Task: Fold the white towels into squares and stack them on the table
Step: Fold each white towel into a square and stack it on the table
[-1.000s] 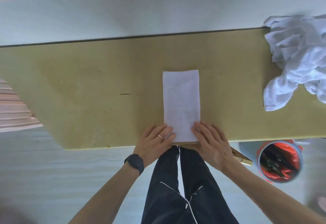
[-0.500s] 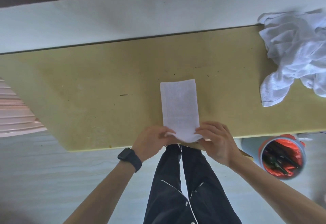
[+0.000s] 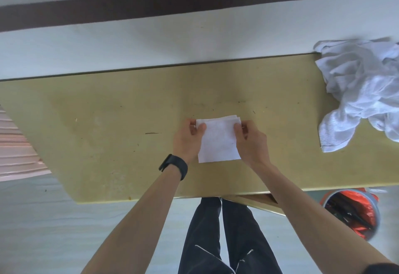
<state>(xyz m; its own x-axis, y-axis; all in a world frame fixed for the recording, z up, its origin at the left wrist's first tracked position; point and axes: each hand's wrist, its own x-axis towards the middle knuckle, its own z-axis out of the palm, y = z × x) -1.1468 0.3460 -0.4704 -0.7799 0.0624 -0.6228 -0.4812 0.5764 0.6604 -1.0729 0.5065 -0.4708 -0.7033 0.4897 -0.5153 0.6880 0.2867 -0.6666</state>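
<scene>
A white towel (image 3: pixel 219 141), folded to a rough square, lies in the middle of the yellow-green table (image 3: pixel 108 122). My left hand (image 3: pixel 187 141) pinches its far left corner, thumb on top. On the other side my right hand (image 3: pixel 250 142) pinches the far right corner the same way. The layered edges show at the far side of the towel. A heap of crumpled white towels (image 3: pixel 362 92) sits at the table's far right end.
A round bin lined with an orange bag (image 3: pixel 354 214) stands on the floor under the table's right front edge. A pale wall with a dark band runs behind the table. My dark trousers are below the front edge.
Both hands took the near end of the long folded towel and carried it away from me onto the far end, halving it into a square.
</scene>
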